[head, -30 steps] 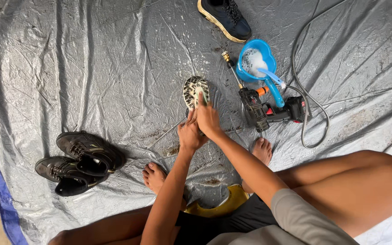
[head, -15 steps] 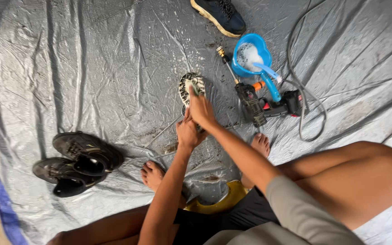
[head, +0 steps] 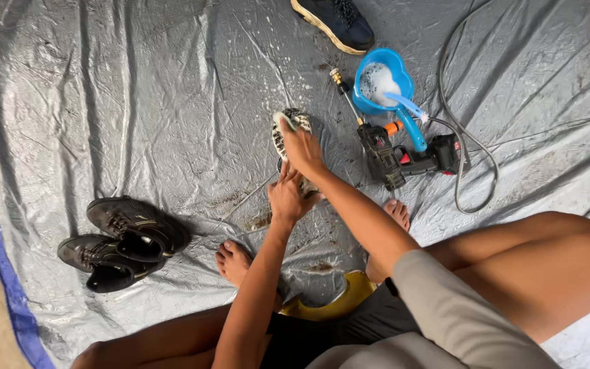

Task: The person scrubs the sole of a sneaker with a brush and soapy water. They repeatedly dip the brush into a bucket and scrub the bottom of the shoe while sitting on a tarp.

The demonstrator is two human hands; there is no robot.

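Observation:
A soapy shoe (head: 285, 134) lies sole-up on the grey tarp (head: 138, 102) in front of me. My left hand (head: 288, 198) grips its near end. My right hand (head: 303, 147) presses down on the sole, fingers closed over a small pale brush (head: 280, 119) whose tip pokes out past my fingertips. Both arms reach forward between my bare knees. Most of the shoe is hidden under my hands.
A pair of dark shoes (head: 121, 239) sits at left. Another dark shoe (head: 336, 24) lies at the top. To the right are a blue scoop with suds (head: 380, 85), a black spray gun (head: 404, 154) and its grey hose (head: 462, 171). My bare feet (head: 233, 263) flank a yellow stool (head: 336, 304).
My right hand has slid a little farther along the sole, toward the shoe's far end. My left hand keeps its hold on the near end.

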